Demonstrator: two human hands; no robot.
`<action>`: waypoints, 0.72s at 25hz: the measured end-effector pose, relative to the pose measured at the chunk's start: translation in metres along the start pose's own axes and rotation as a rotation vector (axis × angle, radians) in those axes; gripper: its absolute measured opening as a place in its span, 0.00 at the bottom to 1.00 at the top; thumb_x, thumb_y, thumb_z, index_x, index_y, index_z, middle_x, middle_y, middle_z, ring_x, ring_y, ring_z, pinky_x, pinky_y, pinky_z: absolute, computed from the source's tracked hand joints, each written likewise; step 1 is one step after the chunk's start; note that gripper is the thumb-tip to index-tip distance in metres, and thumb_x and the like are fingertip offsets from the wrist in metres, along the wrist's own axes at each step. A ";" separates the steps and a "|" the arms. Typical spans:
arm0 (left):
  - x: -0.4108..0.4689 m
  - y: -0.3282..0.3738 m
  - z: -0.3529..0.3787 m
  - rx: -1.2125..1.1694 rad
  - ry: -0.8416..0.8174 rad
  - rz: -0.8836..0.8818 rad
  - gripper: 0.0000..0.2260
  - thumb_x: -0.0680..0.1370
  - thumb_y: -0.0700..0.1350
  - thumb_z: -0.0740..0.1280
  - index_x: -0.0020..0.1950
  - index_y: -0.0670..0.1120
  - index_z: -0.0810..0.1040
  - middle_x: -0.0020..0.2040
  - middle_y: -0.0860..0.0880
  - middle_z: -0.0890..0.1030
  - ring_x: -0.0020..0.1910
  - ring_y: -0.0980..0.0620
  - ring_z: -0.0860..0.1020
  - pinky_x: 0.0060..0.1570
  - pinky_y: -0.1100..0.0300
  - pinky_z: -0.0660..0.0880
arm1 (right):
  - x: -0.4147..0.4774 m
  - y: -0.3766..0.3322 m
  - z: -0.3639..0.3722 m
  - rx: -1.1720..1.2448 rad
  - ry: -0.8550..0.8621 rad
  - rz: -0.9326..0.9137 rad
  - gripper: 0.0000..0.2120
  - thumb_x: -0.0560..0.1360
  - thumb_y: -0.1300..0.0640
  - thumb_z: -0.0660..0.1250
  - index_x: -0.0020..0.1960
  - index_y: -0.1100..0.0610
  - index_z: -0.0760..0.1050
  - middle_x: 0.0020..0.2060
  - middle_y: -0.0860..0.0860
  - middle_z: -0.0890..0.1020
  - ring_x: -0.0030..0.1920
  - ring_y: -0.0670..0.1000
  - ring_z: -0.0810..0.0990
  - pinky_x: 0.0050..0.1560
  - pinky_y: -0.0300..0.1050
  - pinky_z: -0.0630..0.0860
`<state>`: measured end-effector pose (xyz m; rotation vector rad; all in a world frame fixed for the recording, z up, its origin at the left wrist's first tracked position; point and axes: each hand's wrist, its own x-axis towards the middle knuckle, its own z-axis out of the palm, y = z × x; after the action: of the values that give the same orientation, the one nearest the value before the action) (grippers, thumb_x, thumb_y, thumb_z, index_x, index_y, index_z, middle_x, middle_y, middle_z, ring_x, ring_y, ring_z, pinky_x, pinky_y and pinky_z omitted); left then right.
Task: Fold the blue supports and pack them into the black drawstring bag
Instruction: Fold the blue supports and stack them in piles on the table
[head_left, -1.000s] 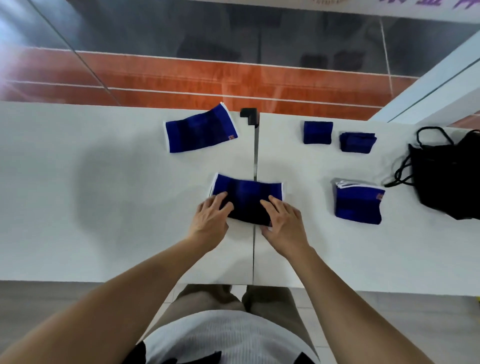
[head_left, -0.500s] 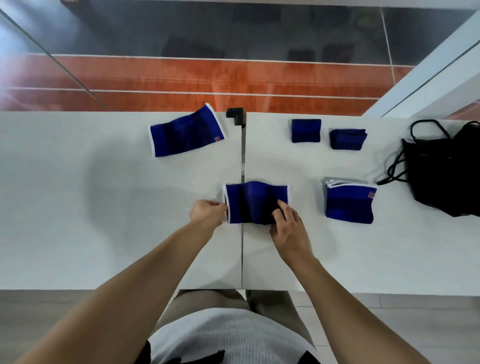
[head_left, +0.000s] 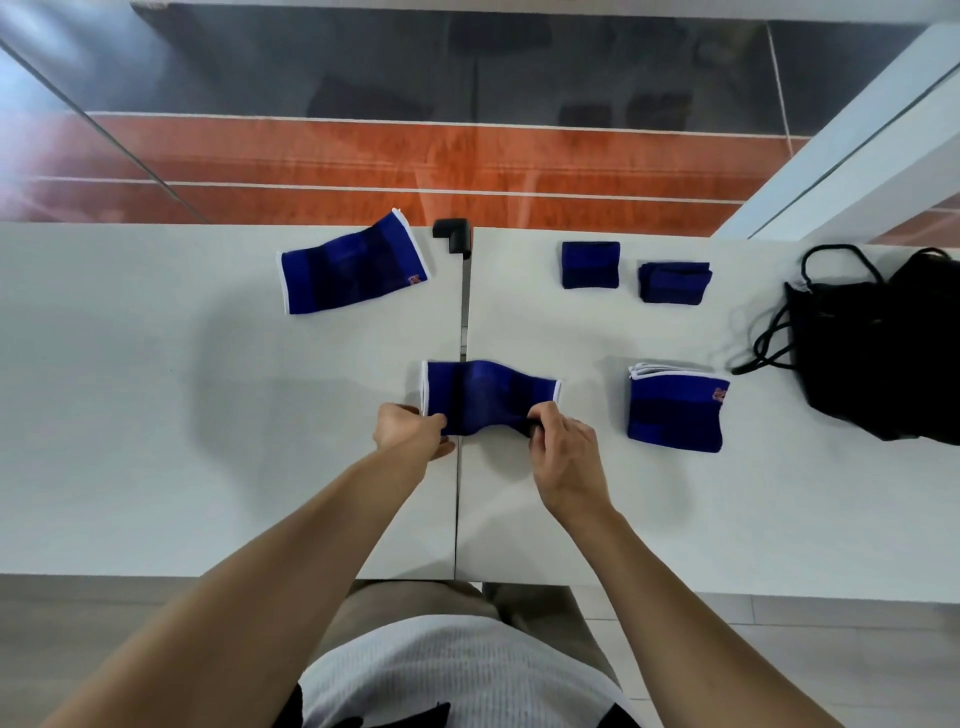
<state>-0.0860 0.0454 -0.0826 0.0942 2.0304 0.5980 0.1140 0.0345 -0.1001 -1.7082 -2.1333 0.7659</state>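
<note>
A blue support (head_left: 488, 392) with white end trims lies across the seam of the white table (head_left: 156, 441), bulging up in its middle. My left hand (head_left: 410, 428) pinches its near left corner. My right hand (head_left: 563, 449) pinches its near right edge. A folded stack of blue supports (head_left: 675, 408) sits to the right. An unfolded blue support (head_left: 353, 265) lies at the far left. Two small folded blue supports (head_left: 590, 265) (head_left: 674, 281) rest near the far edge. The black drawstring bag (head_left: 878, 353) lies at the right, its cords trailing left.
A black corner bracket (head_left: 454, 236) sits at the far edge on the table seam. Behind the table is an orange and grey floor; a white frame (head_left: 857, 156) slants at the upper right. The near table edge runs above my lap.
Both hands went from pressing flat on the support to pinching its near edge. The support shifted right and its ends were pushed closer, so its middle now humps up.
</note>
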 end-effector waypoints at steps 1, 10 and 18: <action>0.000 0.001 -0.001 -0.055 -0.017 -0.017 0.10 0.74 0.34 0.71 0.51 0.40 0.72 0.50 0.38 0.81 0.34 0.42 0.84 0.41 0.50 0.84 | 0.001 0.001 -0.002 0.020 -0.008 0.011 0.05 0.82 0.61 0.59 0.56 0.55 0.71 0.43 0.50 0.81 0.40 0.51 0.77 0.52 0.47 0.74; -0.058 0.093 -0.011 -0.163 -0.018 0.607 0.13 0.80 0.41 0.67 0.63 0.46 0.73 0.46 0.44 0.83 0.40 0.50 0.85 0.36 0.56 0.83 | 0.018 -0.031 -0.021 0.751 0.083 0.485 0.05 0.83 0.58 0.60 0.56 0.52 0.73 0.46 0.46 0.81 0.44 0.46 0.80 0.41 0.41 0.80; -0.018 0.013 0.017 1.050 -0.278 0.919 0.20 0.84 0.52 0.55 0.76 0.53 0.64 0.76 0.50 0.69 0.72 0.43 0.67 0.68 0.48 0.68 | 0.002 -0.006 -0.013 0.488 0.117 0.647 0.10 0.82 0.52 0.63 0.61 0.53 0.70 0.55 0.53 0.79 0.47 0.49 0.79 0.44 0.40 0.78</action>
<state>-0.0647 0.0572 -0.0688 1.6769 1.7388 -0.0382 0.1159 0.0389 -0.0860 -2.0788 -1.1581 1.1903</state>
